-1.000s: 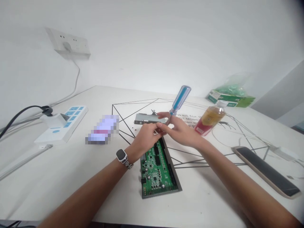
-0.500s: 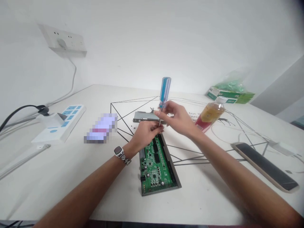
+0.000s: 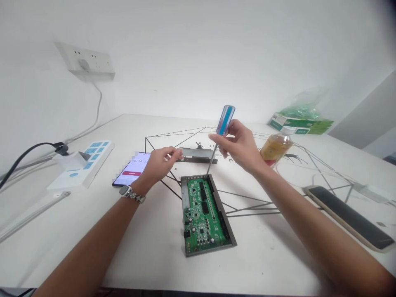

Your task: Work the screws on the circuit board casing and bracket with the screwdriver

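My right hand point(image 3: 239, 144) is closed round a screwdriver point(image 3: 225, 119) with a clear handle striped blue. The tool leans to the right, its tip at the far end of a green circuit board point(image 3: 199, 231). This board lies in a grey metal frame point(image 3: 221, 206) on the table. To the left, my left hand point(image 3: 159, 165) is held with its fingertips pinched together; whatever they hold, if anything, is too small to make out. Just behind those fingers lies a flat grey metal panel point(image 3: 198, 154). A small dark speck point(image 3: 176, 168) rests near it.
A lit phone point(image 3: 130, 171) and a white power strip point(image 3: 83, 167) lie on the left. To the right are a drink bottle point(image 3: 276, 146) and a dark phone point(image 3: 346, 214). Green boxes point(image 3: 301, 123) stand at the back right, against the wall.
My left hand has moved left, off the screwdriver shaft and the board's far end. The screwdriver has tilted, its handle moving right with my right hand.
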### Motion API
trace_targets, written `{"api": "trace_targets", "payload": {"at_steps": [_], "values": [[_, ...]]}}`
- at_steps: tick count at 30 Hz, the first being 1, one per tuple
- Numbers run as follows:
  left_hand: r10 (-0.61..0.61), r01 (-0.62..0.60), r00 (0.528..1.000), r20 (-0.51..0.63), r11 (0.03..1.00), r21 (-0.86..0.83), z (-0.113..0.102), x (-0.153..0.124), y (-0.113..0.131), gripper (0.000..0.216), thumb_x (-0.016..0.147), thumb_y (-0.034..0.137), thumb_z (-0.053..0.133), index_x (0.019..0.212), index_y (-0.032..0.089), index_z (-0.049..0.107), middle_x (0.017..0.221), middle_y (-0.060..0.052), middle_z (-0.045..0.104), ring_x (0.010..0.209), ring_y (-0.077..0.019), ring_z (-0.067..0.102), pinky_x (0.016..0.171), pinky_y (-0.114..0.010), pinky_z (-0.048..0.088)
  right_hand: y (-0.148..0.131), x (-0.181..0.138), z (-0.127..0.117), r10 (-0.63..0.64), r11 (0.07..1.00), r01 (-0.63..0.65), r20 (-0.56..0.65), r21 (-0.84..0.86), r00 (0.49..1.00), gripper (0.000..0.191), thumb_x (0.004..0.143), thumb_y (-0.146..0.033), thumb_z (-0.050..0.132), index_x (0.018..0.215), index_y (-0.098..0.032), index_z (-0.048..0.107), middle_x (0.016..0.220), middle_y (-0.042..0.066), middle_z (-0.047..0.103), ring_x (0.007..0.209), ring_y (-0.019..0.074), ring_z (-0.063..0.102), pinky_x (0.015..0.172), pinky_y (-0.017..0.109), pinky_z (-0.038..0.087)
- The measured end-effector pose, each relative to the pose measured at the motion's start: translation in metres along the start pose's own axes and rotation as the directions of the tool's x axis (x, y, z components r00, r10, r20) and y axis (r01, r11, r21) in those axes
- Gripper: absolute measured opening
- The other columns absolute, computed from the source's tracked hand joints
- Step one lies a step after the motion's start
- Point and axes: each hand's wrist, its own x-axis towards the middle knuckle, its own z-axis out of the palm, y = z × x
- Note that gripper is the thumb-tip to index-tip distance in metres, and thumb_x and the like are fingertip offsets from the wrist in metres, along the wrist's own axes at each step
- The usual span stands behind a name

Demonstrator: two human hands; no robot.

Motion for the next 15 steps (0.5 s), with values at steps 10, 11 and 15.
{"api": "trace_targets", "payload": {"at_steps": [10, 11, 15], "values": [[-0.11, 0.094, 0.987, 0.114, 0.986, 0.138, -0.034, 0.004, -0.017, 0.032, 0.093, 0.049, 0.062, 0.097, 0.022, 0.078, 0.106, -0.005, 0.079, 0.094, -0.0239, 0.069, 0.083, -0.033, 0.052, -0.011, 0.003, -0.016, 0.02, 0.998, -0.037, 0.306, 0.05, 0.952, 0.028, 0.081, -0.038, 0.082, 0.094, -0.016, 0.071, 0.087, 0.006, 0.072, 0.069, 0.016, 0.068, 0.053, 0.029, 0.057], [-0.116, 0.094, 0.983, 0.141, 0.984, 0.148, -0.035, 0.003, -0.018, 0.032, 0.092, 0.049, 0.062, 0.097, 0.022, 0.078, 0.106, -0.005, 0.078, 0.093, -0.0238, 0.069, 0.081, -0.033, 0.052, -0.008, 0.003, -0.013, 0.008, 0.997, -0.028, 0.269, 0.07, 0.963, 0.029, 0.079, -0.038, 0.084, 0.091, -0.017, 0.068, 0.082, 0.004, 0.07, 0.065, 0.016, 0.068, 0.05, 0.029, 0.056], [-0.109, 0.073, 0.973, 0.204, 0.981, 0.177, -0.031, 0.001, -0.018, 0.033, 0.094, 0.049, 0.058, 0.096, 0.022, 0.078, 0.103, -0.005, 0.078, 0.087, -0.0227, 0.068, 0.077, -0.033, 0.052, -0.006, 0.001, -0.003, -0.019, 0.999, 0.014, 0.111, 0.046, 0.994, 0.028, 0.08, -0.036, 0.083, 0.086, -0.02, 0.061, 0.076, 0.0, 0.067, 0.054, 0.0144, 0.067, 0.044, 0.029, 0.056]]}}
